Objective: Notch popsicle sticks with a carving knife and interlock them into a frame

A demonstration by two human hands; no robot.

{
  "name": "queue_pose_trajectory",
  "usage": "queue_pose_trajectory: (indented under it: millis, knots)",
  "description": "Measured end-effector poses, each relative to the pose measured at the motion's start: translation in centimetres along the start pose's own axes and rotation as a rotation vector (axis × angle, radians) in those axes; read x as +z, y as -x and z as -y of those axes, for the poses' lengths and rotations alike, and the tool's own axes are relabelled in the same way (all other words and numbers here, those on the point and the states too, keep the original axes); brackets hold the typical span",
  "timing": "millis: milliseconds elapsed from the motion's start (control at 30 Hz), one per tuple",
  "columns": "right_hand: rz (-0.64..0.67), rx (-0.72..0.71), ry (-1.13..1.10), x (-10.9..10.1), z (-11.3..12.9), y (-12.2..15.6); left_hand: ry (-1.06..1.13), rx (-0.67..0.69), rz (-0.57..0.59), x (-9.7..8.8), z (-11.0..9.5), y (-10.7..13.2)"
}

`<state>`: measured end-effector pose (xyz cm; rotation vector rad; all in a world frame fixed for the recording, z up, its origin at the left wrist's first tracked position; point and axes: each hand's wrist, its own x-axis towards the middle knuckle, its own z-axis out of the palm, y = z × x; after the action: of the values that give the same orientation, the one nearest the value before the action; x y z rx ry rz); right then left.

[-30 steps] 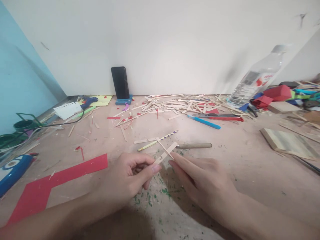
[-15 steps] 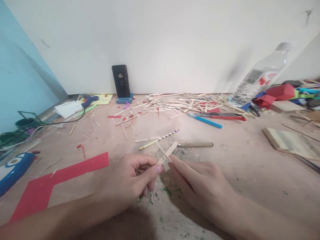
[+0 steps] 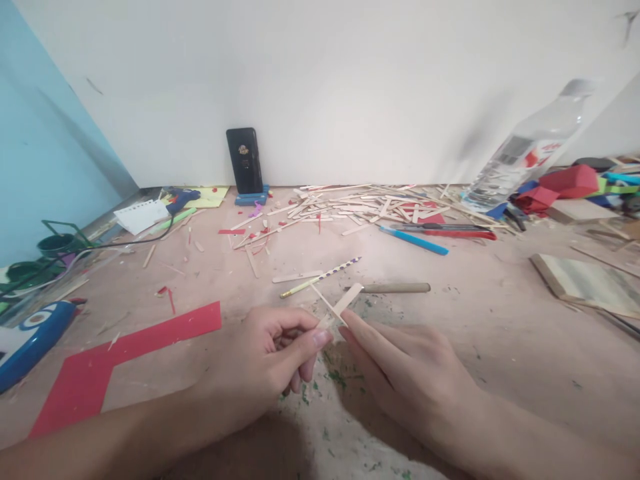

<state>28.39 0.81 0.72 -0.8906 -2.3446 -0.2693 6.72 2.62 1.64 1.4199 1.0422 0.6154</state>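
Note:
My left hand [image 3: 263, 363] pinches the lower end of a flat wooden craft stick [image 3: 347, 299] between thumb and fingers; the stick slants up to the right. A thinner wooden sliver [image 3: 323, 302] crosses it. My right hand [image 3: 405, 377] lies beside it with fingers stretched out together, its fingertips touching the stick where the sliver crosses. Just beyond the hands lie a striped pencil [image 3: 323, 277] and a brown wooden handle [image 3: 395, 288] on the tabletop.
A heap of craft sticks [image 3: 360, 203], a blue pen [image 3: 413, 240] and a red cutter [image 3: 450, 231] lie further back. A phone [image 3: 245, 161] leans on the wall. A plastic bottle [image 3: 530, 157] tilts at right; red card [image 3: 115, 363] lies at left; a wooden board [image 3: 583, 283] rests at right.
Both hands have stayed together on the stick and shifted slightly right; the view has crept a little. The left thumb has slid nearer the crossing point.

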Motion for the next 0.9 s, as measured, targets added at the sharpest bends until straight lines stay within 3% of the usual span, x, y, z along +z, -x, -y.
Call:
queue_pose_trajectory:
  millis: [433, 500, 633, 900]
  knots:
    - [-0.021, -0.014, -0.022, -0.2, 0.2, 0.2, -0.007, -0.010, 0.011, 0.2, -0.1, 0.3]
    - [0.033, 0.098, -0.163, -0.5, 0.3, -0.2, -0.034, 0.023, 0.006, 0.1, -0.1, 0.3]
    - [0.218, 0.543, -0.677, -1.5, 0.3, -1.7, -0.141, 0.129, -0.030, -0.6, -0.1, 0.0]
    - [0.246, 1.036, -1.457, -1.1, 0.0, -1.6, -0.443, 0.219, 0.013, -1.3, -1.0, 0.0]
